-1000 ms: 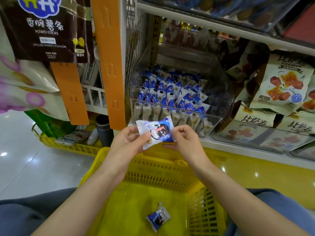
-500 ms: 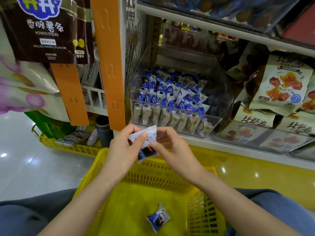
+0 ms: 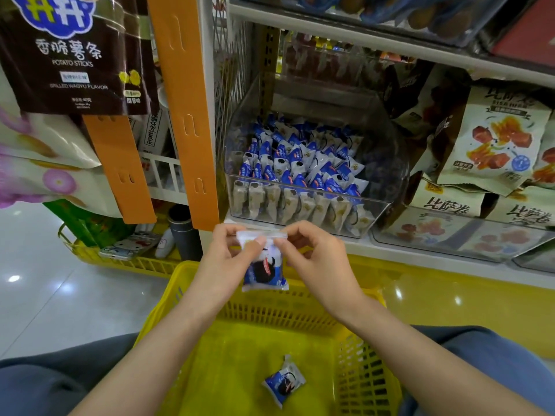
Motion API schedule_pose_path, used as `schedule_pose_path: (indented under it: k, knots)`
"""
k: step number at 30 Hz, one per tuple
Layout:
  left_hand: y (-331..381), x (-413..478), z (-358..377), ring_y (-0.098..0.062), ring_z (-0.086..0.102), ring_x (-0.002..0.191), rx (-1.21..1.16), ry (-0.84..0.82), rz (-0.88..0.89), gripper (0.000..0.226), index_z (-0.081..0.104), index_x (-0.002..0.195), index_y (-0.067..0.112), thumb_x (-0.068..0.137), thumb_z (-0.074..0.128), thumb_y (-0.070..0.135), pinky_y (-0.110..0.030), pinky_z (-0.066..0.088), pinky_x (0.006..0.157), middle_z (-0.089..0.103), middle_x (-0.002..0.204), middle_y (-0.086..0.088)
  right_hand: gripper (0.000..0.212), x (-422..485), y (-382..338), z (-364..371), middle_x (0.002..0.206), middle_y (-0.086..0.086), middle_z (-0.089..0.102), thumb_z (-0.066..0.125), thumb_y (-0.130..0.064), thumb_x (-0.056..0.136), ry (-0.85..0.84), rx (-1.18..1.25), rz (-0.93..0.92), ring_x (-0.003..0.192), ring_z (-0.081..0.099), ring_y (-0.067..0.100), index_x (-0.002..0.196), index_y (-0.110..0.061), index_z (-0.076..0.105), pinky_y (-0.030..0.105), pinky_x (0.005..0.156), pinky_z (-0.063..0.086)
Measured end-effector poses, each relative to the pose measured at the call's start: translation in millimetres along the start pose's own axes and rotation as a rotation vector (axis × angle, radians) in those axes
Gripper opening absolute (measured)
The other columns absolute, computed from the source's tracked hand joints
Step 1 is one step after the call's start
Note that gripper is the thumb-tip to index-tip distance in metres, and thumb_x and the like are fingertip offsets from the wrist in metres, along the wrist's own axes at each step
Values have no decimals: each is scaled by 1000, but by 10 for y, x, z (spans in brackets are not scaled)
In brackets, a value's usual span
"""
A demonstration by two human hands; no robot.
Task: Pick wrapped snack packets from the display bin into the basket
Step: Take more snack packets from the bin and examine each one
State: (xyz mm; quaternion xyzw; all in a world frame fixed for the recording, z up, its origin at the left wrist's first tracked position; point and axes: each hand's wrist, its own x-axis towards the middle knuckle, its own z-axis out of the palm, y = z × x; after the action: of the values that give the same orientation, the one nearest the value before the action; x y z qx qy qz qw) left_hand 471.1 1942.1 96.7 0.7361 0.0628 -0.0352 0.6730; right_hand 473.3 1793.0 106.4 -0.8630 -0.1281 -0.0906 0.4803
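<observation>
Leftmost, a glossy dark bag of potato sticks hangs above a shiny tiled floor, beside a flat orange plastic strip with slots in it. Below these, a second yellow basket sits on the floor.

Next, the left hand pinches the top left corner of a small crinkly packet, thumb and forefinger closed on its white sealed seam. The right hand pinches the top right corner the same way, its other fingers curled. The packet hangs upright between them, blue and white, above the far rim of the yellow basket. That basket is latticed plastic with a smooth floor. A second packet lies tilted near its right wall, with bare floor around it.

A second ago the held packet lay sideways and flat, facing up. Now it dangles by its top edge. The second packet has not moved.

Behind the hands, a clear hard plastic bin stands at the front edge of the white shelf, open on top. It is packed with rows of blue and white packets. Open space remains between the bin's front wall and the hands. Further right, matte pale snack bags lean against one another.
</observation>
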Motion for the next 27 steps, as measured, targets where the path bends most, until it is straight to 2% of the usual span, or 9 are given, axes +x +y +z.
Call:
schedule_pose_path:
  k: [3, 6, 8, 10, 11, 15, 19, 24, 27]
  knots:
    - [-57, 39, -17, -12, 55, 87, 238, 102, 62, 31, 45, 106, 16, 84, 66, 24, -16, 44, 67, 55, 100, 2, 7, 42, 14, -33, 77, -5, 65, 61, -20, 88, 116, 74, 96, 74, 61, 8, 82, -17, 61, 39, 70, 55]
    - [-82, 32, 12, -5, 57, 80, 355, 84, 186, 18, 51, 97, 19, 86, 64, 15, -9, 42, 62, 58, 95, 8, 12, 61, 27, -39, 71, -8, 64, 62, -22, 87, 164, 90, 134, 69, 61, 6, 76, -24, 58, 41, 67, 56]
    - [-90, 15, 62, -10, 60, 85, 244, -14, 147, 14, 54, 97, 22, 88, 61, 14, -16, 47, 72, 62, 100, 6, 14, 51, 35, -15, 66, -11, 63, 63, -22, 86, 163, 85, 131, 65, 60, 3, 75, -25, 58, 33, 65, 56]
    - [-77, -15, 103, -13, 62, 92, 105, -116, 58, 17, 54, 99, 28, 87, 61, 17, -29, 50, 80, 63, 104, 7, 12, 43, 47, 9, 66, -13, 63, 64, -22, 86, 146, 84, 104, 63, 58, -1, 76, -24, 60, 18, 61, 50]
    - [-76, -31, 115, -11, 63, 93, 43, -157, 21, 20, 54, 100, 29, 86, 63, 17, -28, 50, 80, 64, 104, 8, 9, 40, 51, 20, 68, -12, 64, 63, -22, 87, 119, 94, 93, 65, 58, -1, 78, -23, 61, 15, 62, 48]
    - [-63, -41, 103, -10, 66, 94, -22, -183, -41, 28, 58, 107, 25, 84, 66, 11, -25, 53, 78, 67, 105, 3, 12, 30, 54, 72, 86, -3, 68, 54, -17, 93, -42, 188, 136, 83, 62, 7, 92, -16, 66, 27, 77, 51]
    - [-15, -28, 60, -12, 68, 92, -77, -138, -77, 30, 58, 116, 15, 86, 62, 9, -24, 56, 76, 69, 104, -1, 26, 53, 20, 79, 100, -4, 67, 45, -4, 95, -118, 301, 150, 98, 62, 8, 103, -19, 64, 26, 91, 49]
    - [14, -9, 62, -14, 69, 90, -241, -100, -171, 35, 50, 123, 7, 89, 58, 9, -30, 56, 82, 72, 102, -7, 21, 69, 27, 74, 105, 0, 67, 53, -6, 91, -168, 366, 225, 96, 62, 8, 106, -17, 62, 23, 87, 51]
    - [11, 3, 30, -16, 68, 93, -310, -104, -196, 27, 56, 116, 2, 90, 55, 9, -29, 57, 77, 70, 104, -11, 17, 44, 61, 118, 105, 5, 67, 57, -10, 90, -187, 313, 245, 91, 63, 11, 106, -13, 62, 26, 82, 52]
